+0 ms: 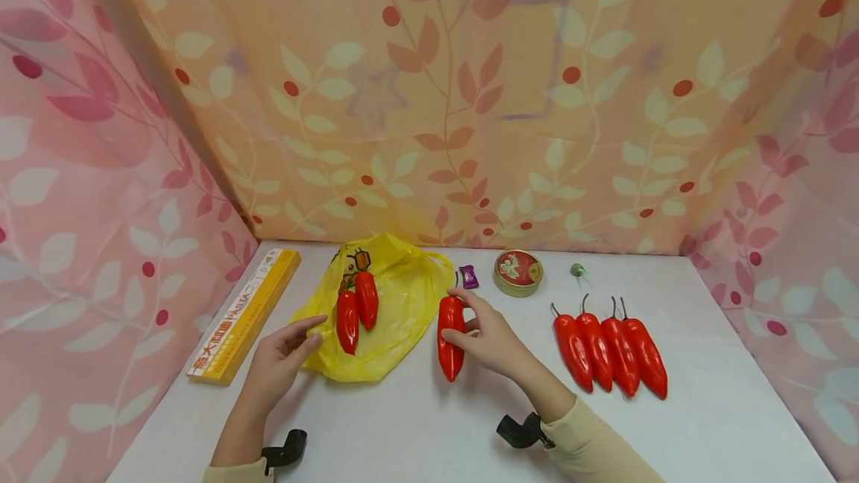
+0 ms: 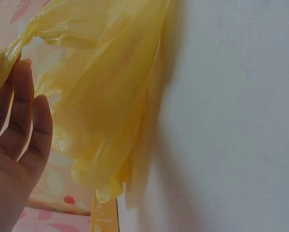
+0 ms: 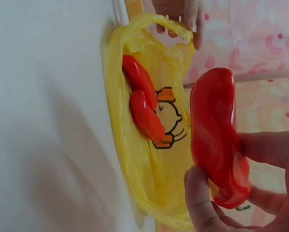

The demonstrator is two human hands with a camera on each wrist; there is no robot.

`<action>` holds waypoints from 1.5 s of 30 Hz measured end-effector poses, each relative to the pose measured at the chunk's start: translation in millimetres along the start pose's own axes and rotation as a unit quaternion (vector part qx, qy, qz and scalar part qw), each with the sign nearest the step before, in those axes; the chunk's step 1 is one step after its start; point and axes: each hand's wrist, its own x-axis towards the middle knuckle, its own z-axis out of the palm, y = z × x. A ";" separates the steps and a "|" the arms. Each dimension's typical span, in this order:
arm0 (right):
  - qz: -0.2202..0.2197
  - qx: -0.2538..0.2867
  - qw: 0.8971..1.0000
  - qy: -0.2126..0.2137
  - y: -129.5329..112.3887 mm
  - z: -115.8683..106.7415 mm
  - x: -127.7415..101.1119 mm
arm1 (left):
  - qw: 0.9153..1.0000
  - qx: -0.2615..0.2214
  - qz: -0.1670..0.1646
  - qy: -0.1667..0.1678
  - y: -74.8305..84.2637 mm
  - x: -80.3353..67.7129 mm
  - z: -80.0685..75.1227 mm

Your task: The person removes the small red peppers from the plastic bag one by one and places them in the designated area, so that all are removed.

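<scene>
Right hand (image 1: 488,335) pinching red pepper (image 1: 449,317), tip toward tabletop's (image 1: 389,431) near edge; yellow bag (image 1: 403,311) leftward, left hand (image 1: 278,360) pinching its rim.

So the left forearm (image 1: 243,423) comes up from the lower left of the frame, left hand (image 1: 278,355) tipped inward, fingers (image 1: 303,326) reaching right in a light pinch. Right forearm (image 1: 545,390) slants in from the lower right, right hand (image 1: 488,334) just right of center, thumb (image 1: 459,338) and fingers gripping
</scene>
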 end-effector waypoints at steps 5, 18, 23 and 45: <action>0.007 -0.032 0.999 0.028 9.8 -9.6 -9.3 | 1.000 0.013 -0.003 -0.002 -0.9 1.0 -0.4; 0.054 -0.137 0.987 0.070 37.9 -56.1 -36.3 | 1.000 0.008 -0.010 0.002 -2.3 1.6 0.9; 0.048 -0.188 0.977 0.091 47.5 -76.3 -45.0 | 1.000 0.003 -0.008 0.001 0.1 1.1 0.9; 0.054 -0.338 0.934 0.104 80.0 -92.6 -45.6 | 1.000 0.008 -0.006 0.002 -0.2 0.1 0.1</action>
